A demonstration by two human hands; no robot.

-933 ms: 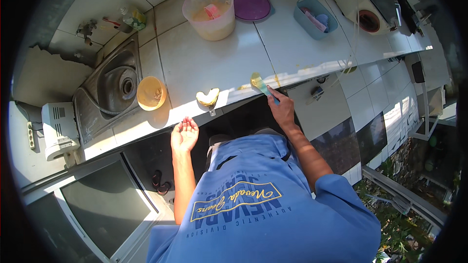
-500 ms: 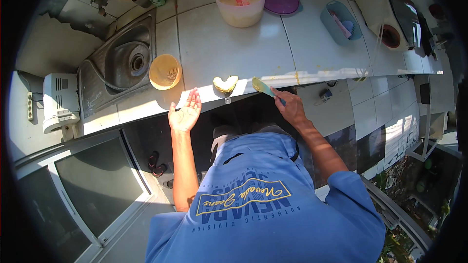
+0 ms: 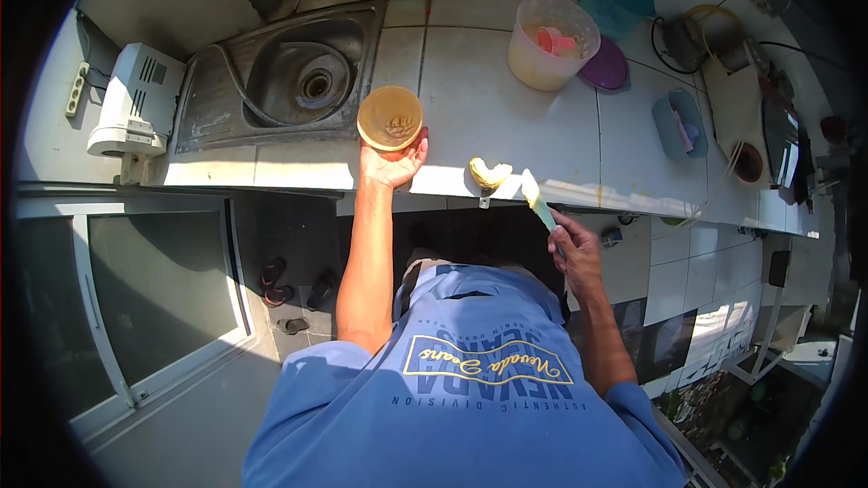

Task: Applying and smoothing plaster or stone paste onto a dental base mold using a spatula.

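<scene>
Around the near side of the round, orange-yellow bowl (image 3: pixel 390 115), your left hand (image 3: pixel 395 165) is cupped palm up, gripping it with the fingers rising along its right wall. Some brownish matter shows inside the bowl. To the bowl's right, at the front of the white tiled counter (image 3: pixel 506 126), lies a curved, yellow piece with a cream-coloured inner side (image 3: pixel 489 173). Farther right of the bowl, your right hand (image 3: pixel 576 248) is closed on the handle of a teal tool with a flat, pale, yellow-smeared blade (image 3: pixel 539 202); the blade points away from you, its tip just beside the curved piece. Close on the bowl's left is the grey metal sink (image 3: pixel 203 122). Beyond the bowl and well to its right stands a translucent, whitish round tub (image 3: pixel 540 75) with a pink scoop (image 3: pixel 555 42) inside. A round purple lid (image 3: pixel 606 68) is on the tub's far side from the bowl, and a light-blue oblong basket (image 3: pixel 674 146) sits farther right still.
</scene>
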